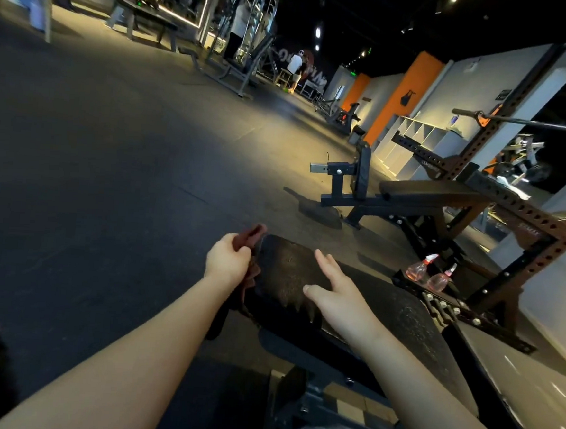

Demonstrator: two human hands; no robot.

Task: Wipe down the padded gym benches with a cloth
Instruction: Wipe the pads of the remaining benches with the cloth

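The left hand [228,260] grips a reddish-brown cloth [250,235], bunched in curled fingers at the left edge of the padded surface [401,316]. Part of the cloth hangs below the hand. The right hand [336,295] is released, fingers straight and spread, on or just above the pad to the right of the cloth; I cannot tell whether it touches. The pad between the hands looks speckled, perhaps with spray. This seems to be the wiping step on this bench. The next move likely calls for laying the cloth flat and sweeping it toward the right hand. Two spray bottles [420,267] stand beyond the right hand.
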